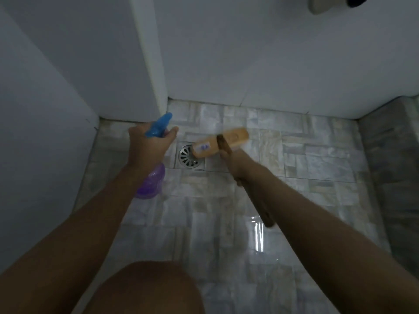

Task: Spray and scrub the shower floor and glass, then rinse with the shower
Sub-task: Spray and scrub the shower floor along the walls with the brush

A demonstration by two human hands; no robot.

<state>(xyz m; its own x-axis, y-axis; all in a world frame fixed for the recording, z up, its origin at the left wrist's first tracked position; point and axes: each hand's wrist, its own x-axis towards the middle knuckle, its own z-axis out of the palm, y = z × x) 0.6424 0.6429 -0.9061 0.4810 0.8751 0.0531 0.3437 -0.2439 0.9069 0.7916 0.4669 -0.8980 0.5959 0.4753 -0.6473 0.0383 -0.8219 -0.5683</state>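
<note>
We grip the spray bottle (153,182) in our left hand (148,145) and the brush handle (265,213) in our right hand (233,165), with the brush head (235,136) lying crosswise at the drain (186,157), near the back edge of the shower floor (306,159).

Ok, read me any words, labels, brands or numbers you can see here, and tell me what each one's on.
Sticker on the head of the brush: bluish marks, too blurred to read.
Spray bottle: no label or print shows.
Nothing else in view carries text.
</note>
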